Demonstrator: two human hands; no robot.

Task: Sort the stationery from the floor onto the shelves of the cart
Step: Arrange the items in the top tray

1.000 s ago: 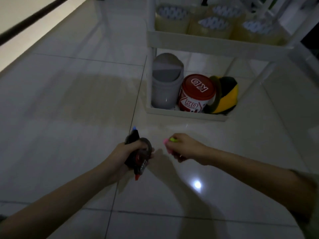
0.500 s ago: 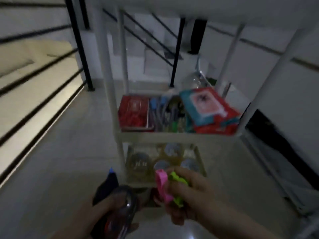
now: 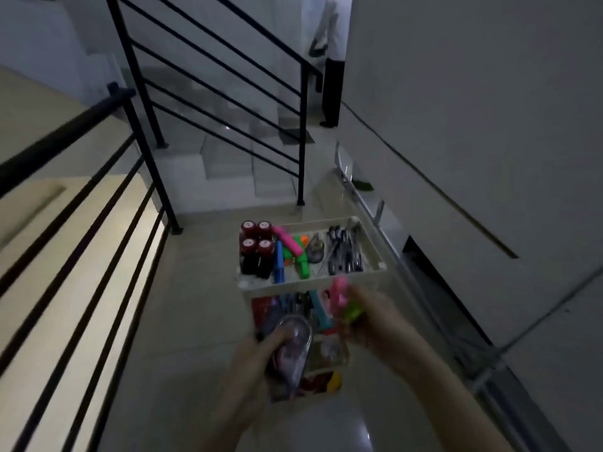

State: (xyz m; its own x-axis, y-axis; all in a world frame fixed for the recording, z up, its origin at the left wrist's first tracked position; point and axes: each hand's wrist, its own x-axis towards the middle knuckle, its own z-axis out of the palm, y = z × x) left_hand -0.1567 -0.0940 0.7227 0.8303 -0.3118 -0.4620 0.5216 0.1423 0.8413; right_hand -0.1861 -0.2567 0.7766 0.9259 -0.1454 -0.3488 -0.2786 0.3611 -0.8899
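I look down on a white tiered cart (image 3: 251, 285). Its top shelf holds red-capped bottles (image 3: 256, 238), pink, green and blue highlighters (image 3: 293, 252), a clear tape dispenser (image 3: 315, 251) and a bunch of dark pens (image 3: 344, 251). My left hand (image 3: 261, 357) grips a correction-tape roller (image 3: 293, 349) together with dark markers, over the lower shelves. My right hand (image 3: 368, 316) holds a pink highlighter (image 3: 339, 293) and a green highlighter (image 3: 354, 309) just at the top shelf's front edge. The lower shelves are mostly hidden by my hands.
A black stair railing (image 3: 137, 132) runs along the left and behind the cart. Steps (image 3: 228, 158) rise beyond it. A grey wall (image 3: 473, 125) with a metal floor track (image 3: 440, 288) closes the right side. A person (image 3: 329, 57) stands on the stairs far back.
The view rose from floor level to above the cart. Both hands came up with their items, from near the bottom shelf to the top shelf's front edge.
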